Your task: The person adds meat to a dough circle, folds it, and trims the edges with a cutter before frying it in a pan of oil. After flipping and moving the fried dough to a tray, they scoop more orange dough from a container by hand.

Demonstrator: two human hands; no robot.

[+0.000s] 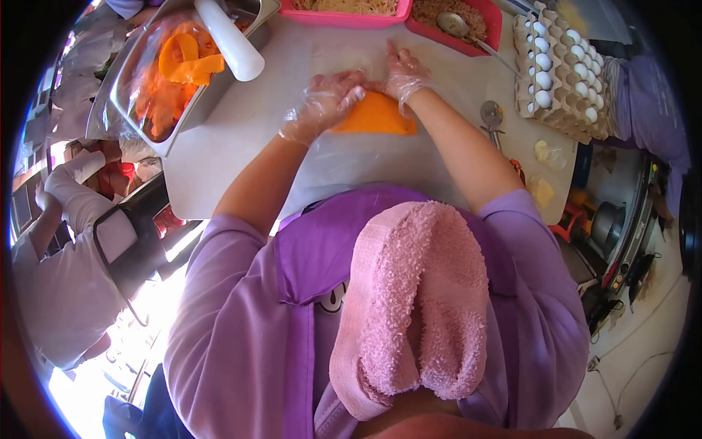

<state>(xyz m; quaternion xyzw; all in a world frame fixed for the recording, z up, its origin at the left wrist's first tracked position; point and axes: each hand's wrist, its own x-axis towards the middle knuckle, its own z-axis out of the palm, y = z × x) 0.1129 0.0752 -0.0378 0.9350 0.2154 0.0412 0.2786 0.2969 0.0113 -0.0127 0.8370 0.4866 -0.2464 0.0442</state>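
Observation:
A flat orange dough sheet (376,117) lies on the pale work surface in front of me. My left hand (330,99), in a clear plastic glove, has its fingers curled at the sheet's far left edge. On the other side is my right hand (406,75), also gloved, with fingers stretched away from me and its thumb side by the sheet's far edge. The fingertips partly cover that edge, so any filling under them is hidden.
A metal tub (212,95) holds orange sheets in plastic and a white roller (230,40). Pink trays (351,16) of food stand at the back. Egg cartons (523,66) and a metal spoon (491,115) are right. Another person's sleeve (651,102) shows far right.

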